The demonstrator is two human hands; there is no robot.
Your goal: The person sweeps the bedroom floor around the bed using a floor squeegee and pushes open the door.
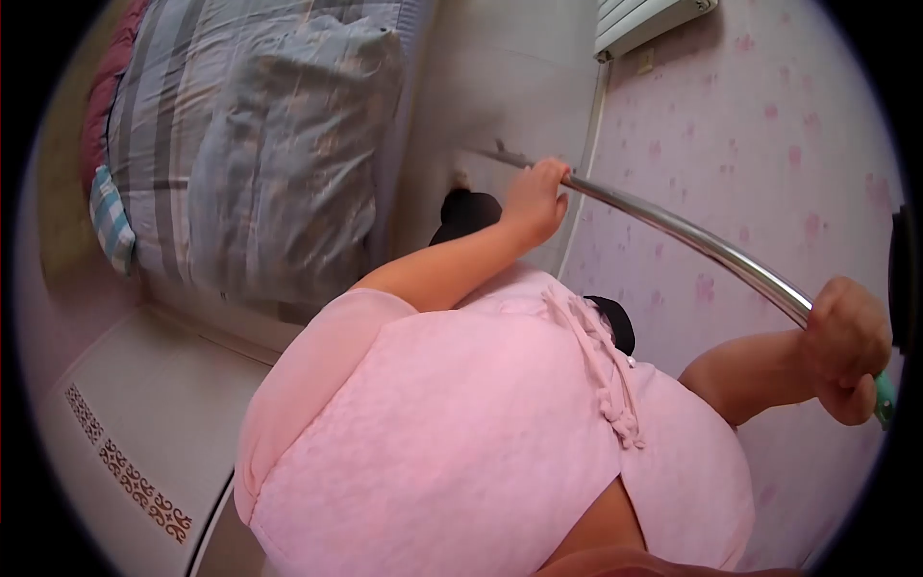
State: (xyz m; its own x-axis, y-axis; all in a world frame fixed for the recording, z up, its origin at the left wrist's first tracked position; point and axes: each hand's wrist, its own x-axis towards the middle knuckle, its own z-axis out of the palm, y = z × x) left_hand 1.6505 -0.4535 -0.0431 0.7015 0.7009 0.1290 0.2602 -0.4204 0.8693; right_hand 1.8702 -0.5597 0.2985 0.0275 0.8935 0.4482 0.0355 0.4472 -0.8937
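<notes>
A long shiny metal pole (707, 242) with a green end piece (884, 399) slants across in front of my body. My left hand (538, 199) is closed round its lower stretch, above the floor beside the bed. Near the green end, my right hand (848, 348) grips the upper part in a fist, close to the wall. Past my left hand the pole's far end is smeared and small, so I cannot make out what is attached there.
A bed with a rumpled grey quilt (288, 144) stands at the left. Pale floor (500, 67) runs between it and the pink-patterned wall (711, 144). A white radiator (654, 24) hangs at the top right. At lower left is a white panel (144, 404) with brown scrollwork.
</notes>
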